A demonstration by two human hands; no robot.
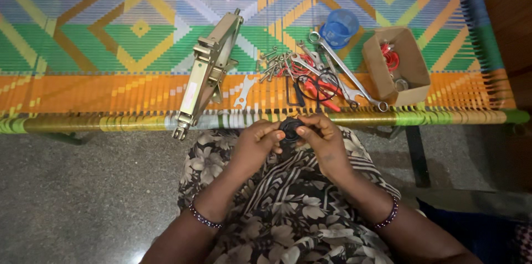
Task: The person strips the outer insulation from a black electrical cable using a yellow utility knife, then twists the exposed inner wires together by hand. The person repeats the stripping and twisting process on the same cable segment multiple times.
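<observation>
My left hand (256,145) and my right hand (323,139) meet over my lap, both pinching a small round black part (290,128) between their fingertips. The part is half hidden by my fingers. Just beyond my hands runs the near rail of a woven cot (100,122). On the cot ahead lie a long metal mechanism (208,72), a pile of bolts (272,63) and several spanners (346,72).
A blue plastic cup (339,27) and an open cardboard box (411,67) holding red wire stand at the right of the cot. Red-handled pliers (321,87) and a small flat spanner (244,91) lie near the rail. Grey floor spreads to the left.
</observation>
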